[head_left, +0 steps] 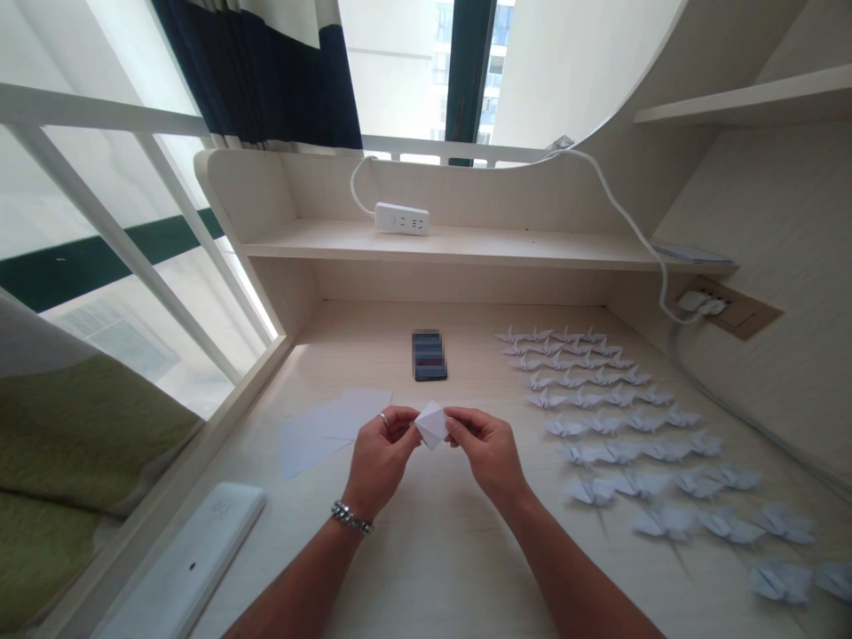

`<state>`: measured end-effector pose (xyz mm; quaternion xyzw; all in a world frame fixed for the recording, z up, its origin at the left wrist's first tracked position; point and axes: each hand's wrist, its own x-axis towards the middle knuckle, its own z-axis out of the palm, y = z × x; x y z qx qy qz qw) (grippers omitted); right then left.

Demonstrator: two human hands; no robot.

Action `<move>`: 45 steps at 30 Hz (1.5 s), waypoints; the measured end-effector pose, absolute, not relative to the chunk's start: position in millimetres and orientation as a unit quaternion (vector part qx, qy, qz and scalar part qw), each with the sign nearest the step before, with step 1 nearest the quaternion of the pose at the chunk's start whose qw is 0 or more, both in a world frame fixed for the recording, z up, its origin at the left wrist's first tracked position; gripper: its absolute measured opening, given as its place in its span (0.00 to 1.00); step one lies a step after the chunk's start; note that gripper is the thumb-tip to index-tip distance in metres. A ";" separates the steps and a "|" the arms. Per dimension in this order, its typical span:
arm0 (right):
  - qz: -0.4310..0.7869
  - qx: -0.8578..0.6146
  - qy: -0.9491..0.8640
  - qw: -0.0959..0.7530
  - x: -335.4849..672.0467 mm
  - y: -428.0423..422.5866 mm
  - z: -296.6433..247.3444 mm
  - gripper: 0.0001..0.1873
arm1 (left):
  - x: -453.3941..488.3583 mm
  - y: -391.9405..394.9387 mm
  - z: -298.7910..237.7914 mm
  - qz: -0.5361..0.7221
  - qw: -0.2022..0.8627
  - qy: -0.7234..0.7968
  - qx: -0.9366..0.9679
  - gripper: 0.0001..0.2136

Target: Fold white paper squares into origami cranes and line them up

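Observation:
Between my two hands is a small folded white paper (431,424), diamond-shaped, raised over the desk. My left hand (384,451), with a ring and a chain bracelet, pinches its left corner between thumb and forefinger. The right corner is pinched by my right hand (487,444) in the same way. Loose white paper sheets (312,435) lie flat and overlapping to the left of my left hand. Off to the right, folded paper cranes (626,448) stand in several rows.
A phone (429,355) lies beyond my hands. At the front left is a long white box-like object (193,559). A power strip (402,218) rests on the back shelf (466,248); its white cable (626,213) runs to a wall socket (729,306) at right.

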<state>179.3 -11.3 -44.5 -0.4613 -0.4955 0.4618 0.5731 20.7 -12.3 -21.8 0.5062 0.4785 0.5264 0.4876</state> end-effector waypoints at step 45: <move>0.690 -0.410 -0.336 0.493 177.5 -10.5 -45.0 0.18 | 23.3 -10.1 -32.1 0.431 0.491 0.513 0.557 0.17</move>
